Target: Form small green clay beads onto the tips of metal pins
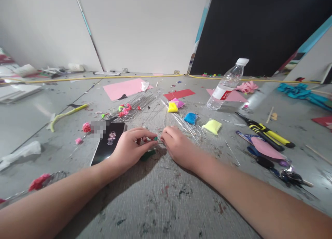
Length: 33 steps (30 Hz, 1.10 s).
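Between the thumb and fingers of my left hand (pixel 133 144) is a small green lump (pixel 155 138), pinched at the fingertips. My right hand (pixel 176 142) sits close beside it with the fingers curled together; what they hold, if anything, is hidden. A dark green flat piece (pixel 147 155) lies on the table under my left hand. Left of that hand is a phone (pixel 110 140) with its screen lit. Thin metal wires (pixel 185 123) are spread beyond my hands, with yellow (pixel 172 107), blue (pixel 191 118) and pale yellow (pixel 212 126) soft packets among them.
A clear water bottle (pixel 227 85) stands tilted in view at the back right. Yellow-and-black pliers (pixel 267 130) and keys (pixel 292 176) lie at right. Pink paper (pixel 124 88) and red paper (pixel 179 94) lie farther back. Pink flower-like pieces (pixel 125 110) rest near the phone. A yellow cord (pixel 145 76) crosses behind.
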Each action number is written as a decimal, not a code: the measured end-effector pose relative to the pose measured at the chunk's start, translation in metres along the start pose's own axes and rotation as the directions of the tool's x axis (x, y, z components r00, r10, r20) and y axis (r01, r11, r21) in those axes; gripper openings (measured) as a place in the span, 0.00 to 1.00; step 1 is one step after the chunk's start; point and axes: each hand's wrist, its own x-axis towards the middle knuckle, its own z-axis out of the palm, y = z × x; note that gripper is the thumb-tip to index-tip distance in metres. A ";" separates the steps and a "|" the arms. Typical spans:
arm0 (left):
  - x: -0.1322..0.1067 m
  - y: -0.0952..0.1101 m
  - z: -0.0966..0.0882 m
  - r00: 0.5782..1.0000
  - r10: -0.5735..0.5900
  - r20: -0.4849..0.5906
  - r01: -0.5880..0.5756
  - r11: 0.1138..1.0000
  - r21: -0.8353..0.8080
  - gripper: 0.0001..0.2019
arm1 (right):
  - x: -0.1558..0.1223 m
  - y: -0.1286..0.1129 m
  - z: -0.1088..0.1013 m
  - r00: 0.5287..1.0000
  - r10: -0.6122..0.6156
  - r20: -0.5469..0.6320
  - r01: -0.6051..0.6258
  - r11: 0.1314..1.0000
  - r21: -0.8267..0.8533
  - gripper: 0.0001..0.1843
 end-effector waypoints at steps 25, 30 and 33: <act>-0.005 -0.008 0.004 0.981 -0.081 0.174 0.049 0.982 0.180 0.07 | 0.002 0.017 0.005 0.832 0.543 -0.116 -0.287 0.599 0.748 0.05; -0.006 -0.007 0.006 0.979 -0.198 0.044 0.200 0.979 -0.045 0.10 | 0.002 0.013 0.010 0.799 0.600 0.046 -0.344 0.393 0.853 0.12; -0.007 -0.007 0.010 0.961 -0.272 0.039 0.274 0.935 -0.224 0.11 | 0.002 0.001 0.010 0.793 0.583 0.175 -0.372 0.236 0.898 0.14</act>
